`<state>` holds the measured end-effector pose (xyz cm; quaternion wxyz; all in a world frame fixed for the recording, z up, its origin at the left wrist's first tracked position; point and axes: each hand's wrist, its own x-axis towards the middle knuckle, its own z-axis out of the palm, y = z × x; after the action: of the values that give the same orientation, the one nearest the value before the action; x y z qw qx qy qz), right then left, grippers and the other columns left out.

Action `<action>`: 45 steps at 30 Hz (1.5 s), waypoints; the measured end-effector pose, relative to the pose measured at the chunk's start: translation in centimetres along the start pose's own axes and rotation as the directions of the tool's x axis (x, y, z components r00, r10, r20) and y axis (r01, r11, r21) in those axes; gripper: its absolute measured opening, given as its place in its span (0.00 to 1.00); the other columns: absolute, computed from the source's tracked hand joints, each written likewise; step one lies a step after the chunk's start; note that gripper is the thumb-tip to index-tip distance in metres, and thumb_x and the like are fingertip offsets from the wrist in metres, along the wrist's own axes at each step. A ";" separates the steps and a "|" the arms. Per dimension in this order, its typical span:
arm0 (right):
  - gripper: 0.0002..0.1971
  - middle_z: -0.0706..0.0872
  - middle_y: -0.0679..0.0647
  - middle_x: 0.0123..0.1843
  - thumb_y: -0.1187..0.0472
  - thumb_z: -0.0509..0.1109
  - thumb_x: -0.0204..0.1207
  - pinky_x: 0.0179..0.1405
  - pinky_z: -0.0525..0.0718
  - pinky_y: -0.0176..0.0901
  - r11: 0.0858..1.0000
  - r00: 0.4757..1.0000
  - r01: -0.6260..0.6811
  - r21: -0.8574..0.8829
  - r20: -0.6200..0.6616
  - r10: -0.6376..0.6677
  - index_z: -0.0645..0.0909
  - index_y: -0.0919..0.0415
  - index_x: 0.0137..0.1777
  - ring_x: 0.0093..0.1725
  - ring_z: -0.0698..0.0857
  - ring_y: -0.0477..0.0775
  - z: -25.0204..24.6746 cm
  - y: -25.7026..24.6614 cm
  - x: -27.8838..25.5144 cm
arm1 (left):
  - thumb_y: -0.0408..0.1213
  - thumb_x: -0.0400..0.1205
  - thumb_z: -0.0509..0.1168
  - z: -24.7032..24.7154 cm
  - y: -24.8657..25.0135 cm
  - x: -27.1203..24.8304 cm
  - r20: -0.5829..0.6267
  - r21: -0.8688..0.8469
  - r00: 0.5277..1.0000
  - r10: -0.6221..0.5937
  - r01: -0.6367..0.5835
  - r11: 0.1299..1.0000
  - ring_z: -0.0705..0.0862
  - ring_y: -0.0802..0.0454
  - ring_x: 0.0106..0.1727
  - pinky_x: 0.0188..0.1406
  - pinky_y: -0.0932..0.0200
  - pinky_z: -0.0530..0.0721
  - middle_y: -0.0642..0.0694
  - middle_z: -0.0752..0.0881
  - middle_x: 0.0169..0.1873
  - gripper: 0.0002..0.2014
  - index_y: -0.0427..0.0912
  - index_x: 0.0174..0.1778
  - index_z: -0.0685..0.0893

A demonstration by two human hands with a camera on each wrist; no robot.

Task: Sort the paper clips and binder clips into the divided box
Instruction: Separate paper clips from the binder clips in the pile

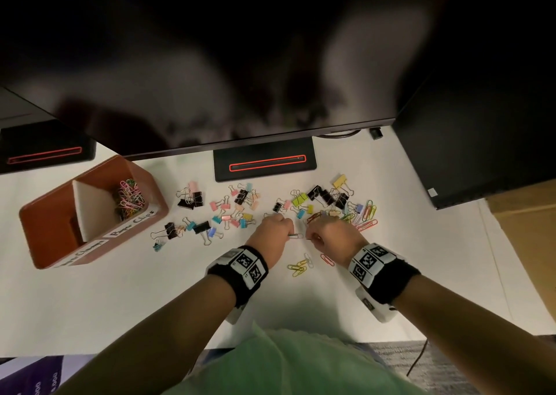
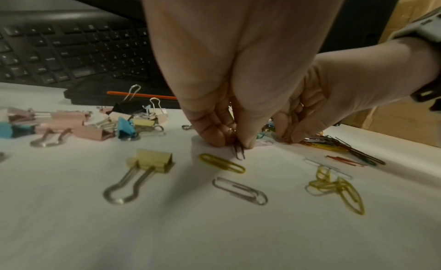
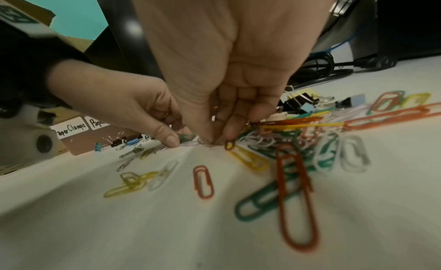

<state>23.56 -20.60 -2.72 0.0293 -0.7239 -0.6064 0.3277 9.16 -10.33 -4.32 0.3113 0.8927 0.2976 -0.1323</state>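
My left hand [image 1: 290, 233] pinches a dark paper clip [image 2: 240, 152] against the white table, its fingertips down. My right hand [image 1: 313, 235] is just to its right, fingers curled and tips pressed together on small paper clips [image 3: 229, 145] at the edge of a coloured pile [image 1: 362, 214]. The brown divided box [image 1: 45, 229] stands at the left, with paper clips [image 1: 129, 197] in its far compartment. Binder clips [image 1: 237, 206] lie scattered behind both hands. In the right wrist view the left hand [image 3: 176, 139] holds a green clip [image 3: 188, 138].
Loose yellow clips [image 1: 298, 266] and a red one [image 1: 327, 259] lie near my wrists. A yellow binder clip [image 2: 150, 161] sits by the left hand. A monitor stand [image 1: 264, 161] and dark tower [image 1: 481, 123] bound the back; a cardboard box [image 1: 526, 229] is at right.
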 end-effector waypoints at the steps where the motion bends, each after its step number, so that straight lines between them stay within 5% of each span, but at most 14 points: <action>1: 0.11 0.88 0.56 0.49 0.65 0.61 0.78 0.45 0.86 0.45 1.000 0.999 0.011 0.005 -0.040 -0.011 0.84 0.58 0.53 0.47 0.86 0.57 0.0 0.2 -0.3 | 0.28 0.81 0.60 0.0 0.0 0.0 0.000 0.019 1.000 0.002 -0.002 1.000 0.77 0.44 0.56 0.55 0.53 0.77 0.39 0.79 0.52 0.08 0.38 0.54 0.81; 8: 0.18 0.88 0.55 0.50 0.60 0.60 0.80 0.48 0.82 0.46 0.998 0.992 0.004 -0.059 -0.129 -0.012 0.74 0.54 0.69 0.49 0.85 0.58 -1.2 0.4 0.6 | 0.28 0.81 0.59 0.1 -0.3 -0.2 -0.005 0.033 1.000 -0.004 0.004 0.999 0.78 0.44 0.55 0.56 0.52 0.80 0.39 0.79 0.51 0.08 0.37 0.54 0.80; 14: 0.12 0.84 0.56 0.55 0.57 0.63 0.80 0.51 0.81 0.49 0.995 0.990 -0.027 -0.099 -0.140 0.013 0.82 0.58 0.59 0.55 0.81 0.61 -1.2 0.5 1.5 | 0.30 0.81 0.61 -1.6 -0.6 -0.5 -0.005 -0.058 1.000 0.001 -0.001 0.998 0.79 0.46 0.55 0.55 0.56 0.79 0.41 0.80 0.52 0.08 0.37 0.52 0.83; 19: 0.08 0.85 0.56 0.50 0.61 0.67 0.77 0.47 0.84 0.54 0.998 0.983 0.044 -0.052 -0.177 -0.052 0.85 0.60 0.52 0.51 0.82 0.60 -0.7 1.2 1.4 | 0.31 0.79 0.65 -4.0 -2.6 -2.5 -0.151 -0.216 0.988 0.014 -0.047 0.975 0.78 0.53 0.39 0.40 0.64 0.74 0.49 0.79 0.37 0.03 0.42 0.45 0.83; 25: 0.04 0.88 0.55 0.42 0.62 0.70 0.75 0.42 0.86 0.52 0.988 0.969 0.141 -0.068 -0.195 -0.152 0.86 0.59 0.45 0.43 0.85 0.58 -1.0 1.4 1.3 | 0.31 0.79 0.65 -3.0 -4.6 -5.2 0.015 -0.175 0.998 0.059 -0.055 0.983 0.79 0.58 0.41 0.47 0.67 0.76 0.52 0.83 0.40 0.15 0.45 0.62 0.80; 30: 0.06 0.87 0.55 0.51 0.61 0.69 0.77 0.50 0.86 0.49 0.972 0.974 0.224 0.074 -0.032 -0.222 0.85 0.60 0.51 0.48 0.86 0.56 -1.3 0.1 -0.2 | 0.32 0.81 0.62 -1.5 -4.5 -5.0 0.059 -0.076 0.995 0.076 -0.071 0.995 0.77 0.52 0.50 0.55 0.59 0.77 0.44 0.82 0.47 0.13 0.42 0.61 0.80; 36: 0.14 0.85 0.58 0.56 0.57 0.63 0.81 0.54 0.83 0.53 0.969 0.958 0.243 -0.041 0.164 -0.234 0.79 0.59 0.64 0.54 0.84 0.61 1.8 -1.5 -2.1 | 0.34 0.82 0.61 -1.5 -3.8 -3.6 0.002 -0.044 0.998 0.062 -0.061 0.997 0.78 0.46 0.50 0.51 0.56 0.77 0.41 0.81 0.47 0.08 0.36 0.51 0.84; 45: 0.11 0.80 0.61 0.59 0.63 0.64 0.79 0.57 0.81 0.53 0.985 0.977 0.172 0.011 0.122 -0.172 0.83 0.65 0.57 0.55 0.82 0.63 2.7 -2.5 -0.6 | 0.32 0.82 0.60 -1.2 -3.6 -2.6 0.037 0.055 0.999 0.032 -0.034 0.998 0.77 0.44 0.54 0.52 0.54 0.75 0.39 0.80 0.49 0.07 0.35 0.51 0.81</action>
<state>20.02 -21.50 -3.51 0.0205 -0.6472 -0.6673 0.3681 4.93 -8.46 -3.98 0.2940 0.9033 0.2732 -0.1515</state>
